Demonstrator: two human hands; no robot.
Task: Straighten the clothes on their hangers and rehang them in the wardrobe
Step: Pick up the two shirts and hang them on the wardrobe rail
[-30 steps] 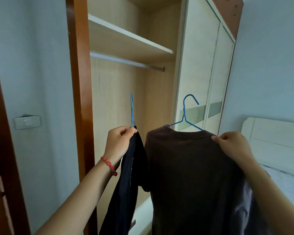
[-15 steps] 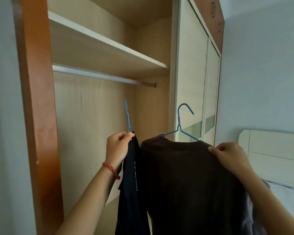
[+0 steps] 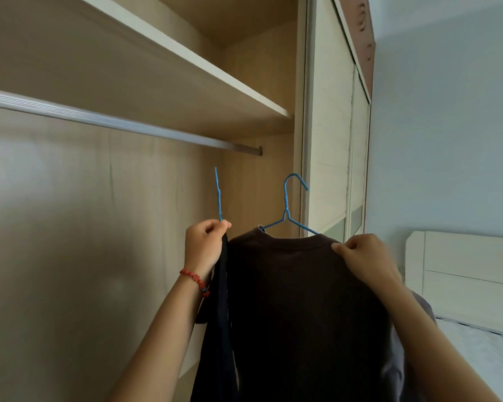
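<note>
My left hand (image 3: 205, 245) grips the top of a dark navy garment (image 3: 219, 329) and the base of its blue wire hanger (image 3: 218, 195), seen edge-on. My right hand (image 3: 363, 259) pinches the shoulder of a dark brown shirt (image 3: 299, 314) on a second blue wire hanger (image 3: 288, 207), whose hook faces right. Both hooks sit below the metal wardrobe rail (image 3: 122, 124), which runs from upper left to the wardrobe's right side panel. Neither hook touches the rail.
A wooden shelf (image 3: 186, 74) sits just above the rail. The cream sliding door (image 3: 328, 140) stands to the right of the open bay. A bed with a white headboard (image 3: 462, 265) is at the far right, below a pale blue wall.
The view has closed in on the wardrobe and tilted up, so the rail looks larger and nearer. Both hands keep their holds and carry the garments closer to the rail.
</note>
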